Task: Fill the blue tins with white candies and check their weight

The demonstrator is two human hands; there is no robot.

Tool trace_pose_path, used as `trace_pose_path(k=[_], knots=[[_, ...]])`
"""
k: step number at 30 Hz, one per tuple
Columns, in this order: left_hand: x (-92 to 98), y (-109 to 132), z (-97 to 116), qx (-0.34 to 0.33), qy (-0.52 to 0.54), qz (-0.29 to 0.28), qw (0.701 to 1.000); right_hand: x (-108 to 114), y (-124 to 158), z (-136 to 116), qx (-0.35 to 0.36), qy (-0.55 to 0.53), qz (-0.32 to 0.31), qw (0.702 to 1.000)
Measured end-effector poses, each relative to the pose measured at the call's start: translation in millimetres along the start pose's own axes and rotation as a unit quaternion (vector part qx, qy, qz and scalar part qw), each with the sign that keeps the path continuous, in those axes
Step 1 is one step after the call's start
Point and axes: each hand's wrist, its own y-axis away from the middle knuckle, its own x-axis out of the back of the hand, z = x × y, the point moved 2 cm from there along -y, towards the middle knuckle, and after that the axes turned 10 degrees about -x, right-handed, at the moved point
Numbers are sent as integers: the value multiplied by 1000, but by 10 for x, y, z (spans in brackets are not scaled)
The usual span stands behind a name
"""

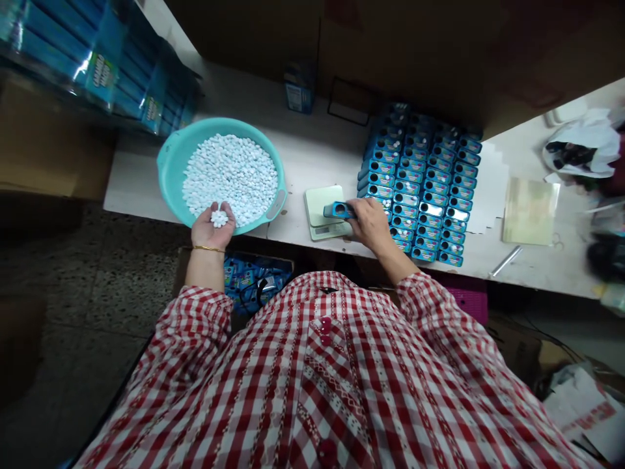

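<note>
My left hand [209, 236] is cupped palm up around a small heap of white candies [219, 219], at the near rim of a turquoise plastic basin [169, 185]. Many more of the same white pellets [234, 172] lie in the basin. Between finger and thumb, my right hand [372, 223] grips a small blue box [336, 210] with a dark round opening. It is over a pale green digital scale [317, 200]; whether it touches the scale I cannot tell. Rows of similar blue boxes [422, 176] stand just right of this hand, some with white candies on top.
Stacked blue packs in clear wrap [92, 65] stand at the far left. At the back is a single blue box [299, 94] beside a black wire frame [349, 107]. Blue packets [249, 277] fill a carton below the table edge. A silver tube [506, 260] lies at right.
</note>
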Motion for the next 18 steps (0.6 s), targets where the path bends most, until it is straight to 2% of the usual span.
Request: trace_pose_path(k=[5, 12, 15, 18], knots=[[35, 127, 32, -9, 3, -24, 1000, -130, -429, -198, 27, 37, -45, 998], [68, 317, -24, -4, -15, -37, 999, -358, -553, -188, 51, 52, -94, 993], [24, 403, -47, -3, -20, -47, 999, -298, -431, -105, 37, -2, -50, 998], [-10, 466, -70, -9, -16, -52, 998, -149, -162, 13, -26, -111, 70, 991]])
